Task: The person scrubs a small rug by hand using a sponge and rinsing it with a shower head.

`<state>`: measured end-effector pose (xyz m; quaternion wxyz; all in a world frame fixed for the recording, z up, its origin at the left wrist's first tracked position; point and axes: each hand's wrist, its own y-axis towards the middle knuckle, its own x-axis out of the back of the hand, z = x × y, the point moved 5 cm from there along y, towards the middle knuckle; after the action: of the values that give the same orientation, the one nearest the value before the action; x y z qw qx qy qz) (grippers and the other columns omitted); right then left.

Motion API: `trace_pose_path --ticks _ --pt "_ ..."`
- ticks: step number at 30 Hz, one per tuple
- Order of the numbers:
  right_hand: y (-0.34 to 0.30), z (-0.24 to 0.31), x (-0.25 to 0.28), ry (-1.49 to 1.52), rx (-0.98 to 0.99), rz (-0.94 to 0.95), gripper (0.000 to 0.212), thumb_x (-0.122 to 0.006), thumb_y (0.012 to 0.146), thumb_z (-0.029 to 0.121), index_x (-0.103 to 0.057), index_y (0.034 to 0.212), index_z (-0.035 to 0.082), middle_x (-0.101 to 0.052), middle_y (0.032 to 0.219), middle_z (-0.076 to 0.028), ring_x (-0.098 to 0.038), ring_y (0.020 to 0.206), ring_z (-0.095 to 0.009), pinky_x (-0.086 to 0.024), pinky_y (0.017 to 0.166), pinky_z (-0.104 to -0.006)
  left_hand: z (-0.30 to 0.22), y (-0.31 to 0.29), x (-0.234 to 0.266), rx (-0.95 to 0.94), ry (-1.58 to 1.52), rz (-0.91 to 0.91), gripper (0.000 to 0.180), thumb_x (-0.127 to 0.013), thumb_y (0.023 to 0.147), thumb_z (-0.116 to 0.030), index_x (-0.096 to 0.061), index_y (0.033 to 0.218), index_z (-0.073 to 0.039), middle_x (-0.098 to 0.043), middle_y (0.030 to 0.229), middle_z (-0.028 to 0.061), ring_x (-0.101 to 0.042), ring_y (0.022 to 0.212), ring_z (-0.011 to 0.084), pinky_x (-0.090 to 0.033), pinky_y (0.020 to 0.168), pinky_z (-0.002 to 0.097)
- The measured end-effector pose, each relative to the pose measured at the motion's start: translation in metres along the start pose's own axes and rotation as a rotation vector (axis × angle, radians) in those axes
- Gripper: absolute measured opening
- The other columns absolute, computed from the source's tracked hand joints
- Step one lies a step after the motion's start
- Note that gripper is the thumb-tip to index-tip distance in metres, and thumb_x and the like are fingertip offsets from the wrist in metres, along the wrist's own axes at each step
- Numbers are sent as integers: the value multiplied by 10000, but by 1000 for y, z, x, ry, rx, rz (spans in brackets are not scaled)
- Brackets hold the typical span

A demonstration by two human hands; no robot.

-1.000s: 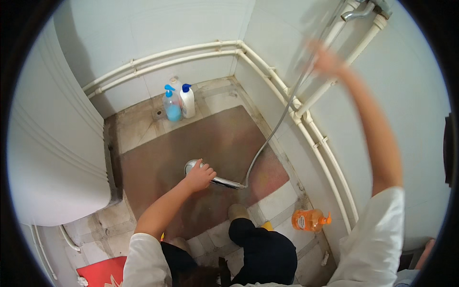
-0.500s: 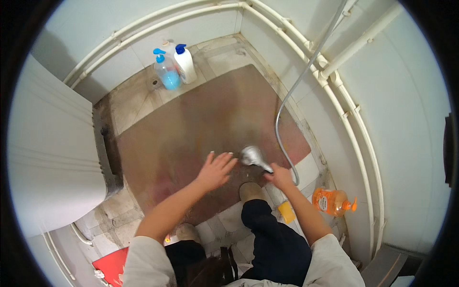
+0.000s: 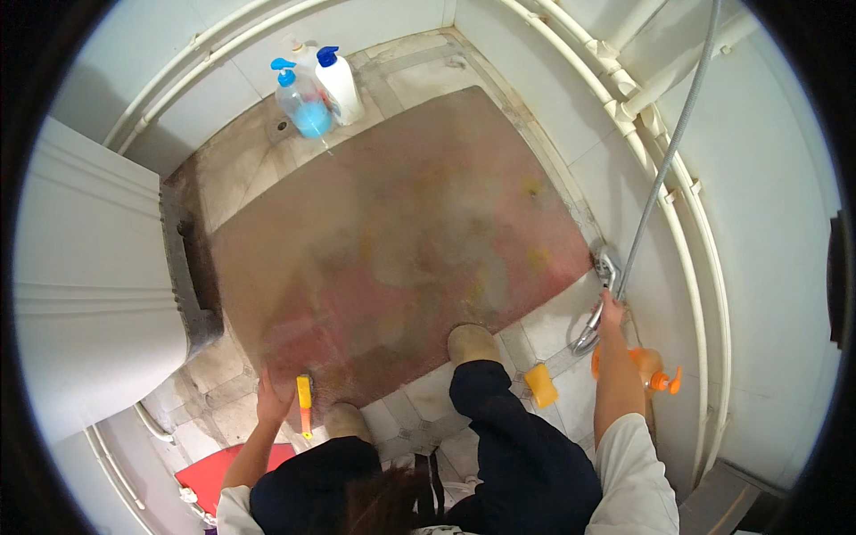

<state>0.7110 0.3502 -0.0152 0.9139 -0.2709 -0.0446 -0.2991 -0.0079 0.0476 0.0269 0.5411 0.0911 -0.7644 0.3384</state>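
A large reddish-brown mat (image 3: 401, 214), wet and dirty-looking, lies on the tiled floor before me. At its near left edge, my left hand (image 3: 273, 401) has its fingers closed around the mat's rim, partly hidden. A brush (image 3: 305, 406) with a yellow and orange handle rests just right of that hand. Off the mat's right corner, my right hand (image 3: 612, 312) grips a silver shower head (image 3: 607, 266) low by the wall. Its grey metal hose (image 3: 669, 160) runs upward from there. Under my right forearm, partly covered, lies an orange pump bottle (image 3: 649, 364).
A yellow sponge (image 3: 540, 385) lies right of my right foot. Pump bottles, one with blue liquid (image 3: 312, 118) and one white (image 3: 341, 87), stand beyond the mat. A white cabinet (image 3: 107, 267) bounds the left; pipes (image 3: 682, 259) line the right wall. Something red (image 3: 223, 468) lies near left.
My right hand has carried the shower head right, from over the mat to the wall side. My left hand has moved down and left to the mat's edge. The brush has come into view.
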Motion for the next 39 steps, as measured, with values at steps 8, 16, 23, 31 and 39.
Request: trace_pose_path --ticks 8,16,23,31,39 --pt "17 -2 5 -857 325 -225 462 -632 728 225 -465 1052 -59 -571 875 -191 -559 814 -330 -440 736 -397 -17 -16 -49 72 -210 117 670 -683 652 -280 -327 1155 -19 -510 1055 237 -516 951 366 -424 796 414" --pt "-109 42 -86 -835 1052 -91 642 -613 678 113 -317 1226 -38 -395 1192 -205 -391 1104 -329 -293 952 -393 -30 27 -55 200 -282 -17 579 -656 666 -351 -435 1097 -33 -587 893 195 -575 834 333 -454 718 415" --pt "-323 17 -284 -895 908 1266 940 -681 644 313 -122 1317 -28 -230 1326 -250 -287 1212 -358 -296 971 -384 -185 86 -19 336 -1122 45 444 -693 706 -228 -435 988 -2 -560 839 86 -588 697 182 -513 519 285" --pt "-357 -37 -335 -1268 1424 1128 568 -450 797 129 -237 1323 132 -454 789 -113 -537 579 -229 -464 481 -336 -198 75 -54 453 -1703 316 419 -613 777 -309 -437 1002 -3 -538 928 88 -546 795 189 -457 734 318" --pt "-304 -46 -317 -1401 1496 1274 593 -453 784 104 -242 1326 220 -457 776 -118 -547 567 -236 -463 452 -320 -121 68 -25 100 41 94 1080 -632 604 -578 -55 1342 -41 -72 1404 131 -64 1301 263 -128 998 528"
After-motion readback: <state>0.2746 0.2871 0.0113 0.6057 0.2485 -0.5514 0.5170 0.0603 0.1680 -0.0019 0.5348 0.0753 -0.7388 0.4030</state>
